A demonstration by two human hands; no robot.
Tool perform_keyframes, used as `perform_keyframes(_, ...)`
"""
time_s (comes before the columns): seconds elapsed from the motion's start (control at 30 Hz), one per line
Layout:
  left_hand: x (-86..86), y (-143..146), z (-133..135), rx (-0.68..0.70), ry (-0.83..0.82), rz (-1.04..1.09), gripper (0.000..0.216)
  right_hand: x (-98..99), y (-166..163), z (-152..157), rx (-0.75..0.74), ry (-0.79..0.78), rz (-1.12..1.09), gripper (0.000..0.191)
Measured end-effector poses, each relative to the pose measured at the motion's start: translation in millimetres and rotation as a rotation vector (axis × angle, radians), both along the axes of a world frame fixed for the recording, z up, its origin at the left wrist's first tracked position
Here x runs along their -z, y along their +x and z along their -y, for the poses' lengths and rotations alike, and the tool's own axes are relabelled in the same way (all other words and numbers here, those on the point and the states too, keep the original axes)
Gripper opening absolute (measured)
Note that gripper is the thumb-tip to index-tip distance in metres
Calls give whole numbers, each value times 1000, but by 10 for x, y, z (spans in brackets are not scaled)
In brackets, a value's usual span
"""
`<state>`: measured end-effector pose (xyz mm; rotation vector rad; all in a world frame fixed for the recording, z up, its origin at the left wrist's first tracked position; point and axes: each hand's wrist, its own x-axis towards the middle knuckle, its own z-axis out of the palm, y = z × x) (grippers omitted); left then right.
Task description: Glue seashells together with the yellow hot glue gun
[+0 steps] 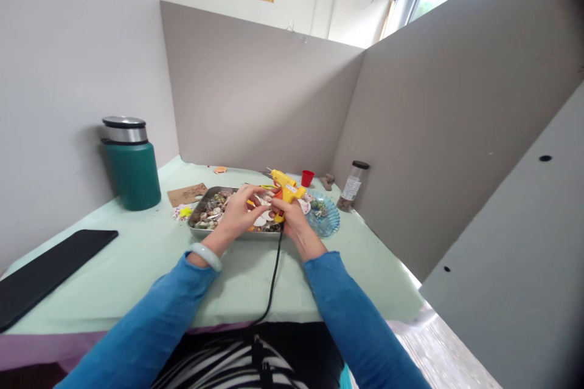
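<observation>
A yellow glue gun (286, 187) is held in the right hand (292, 220), with the grip clenched round its handle and the nozzle pointed leftward. It is held above the right end of a metal tray (195, 223) that lies at the middle of the worktop (137, 267). A black cord (274, 273) is led from the gun's handle over the worktop's near edge. The left hand (236, 214) is placed over the tray, its fingers curled just beside the nozzle. Whether its grip is pinched on a pale shell there cannot be told. A pale bangle (207, 256) is worn on the left wrist, and both arms are covered by blue sleeves.

The tray is filled with mixed shells (210, 209). A blue glass dish (330, 219) is set touching the tray's right end. Behind it, a small red cup (307, 178) and a clear jar (352, 187) with a black lid are seen. The jar bears a white label, but its writing is too small to be read. A cardboard scrap (187, 194) with dark, unreadable marks lies left of the tray. A green flask (131, 169) with a steel lid is stood at far left, and a flat black slab (45, 270) lies nearer. No brand can be read on the gun.
</observation>
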<state>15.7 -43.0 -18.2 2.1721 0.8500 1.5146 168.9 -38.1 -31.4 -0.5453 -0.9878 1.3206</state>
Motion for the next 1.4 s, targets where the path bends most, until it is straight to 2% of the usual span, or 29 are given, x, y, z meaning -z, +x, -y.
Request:
perform_keyframes(0.1,21,24,8,-32,49,-25,26,-2,-3,13,10,1,20,34)
perform_keyframes(0.3,44,35,3,-97,115,-49,11,-47,-20,71,5,-1,23,36)
perform_keyframes(0.57,84,28,-52,-74,63,-36,21,-17,-20,40,16,-18,67,35)
perform_keyframes(0.73,107,27,-99,-32,-110,82,29,12,-7,18,2,-12,103,38)
perform_keyframes(0.9,-5,37,-13,83,-436,297,39,19,-1,19,-6,-1,120,39)
perform_keyframes(0.97,-47,26,23,119,-512,371,41,16,-5,25,7,2,119,38)
perform_keyframes(1.2,-39,-11,7,182,-616,435,43,15,-35,29,173,23,151,39)
perform_keyframes(1.4,-55,3,25,162,-622,429,42,3,-62,56,153,59,153,44)
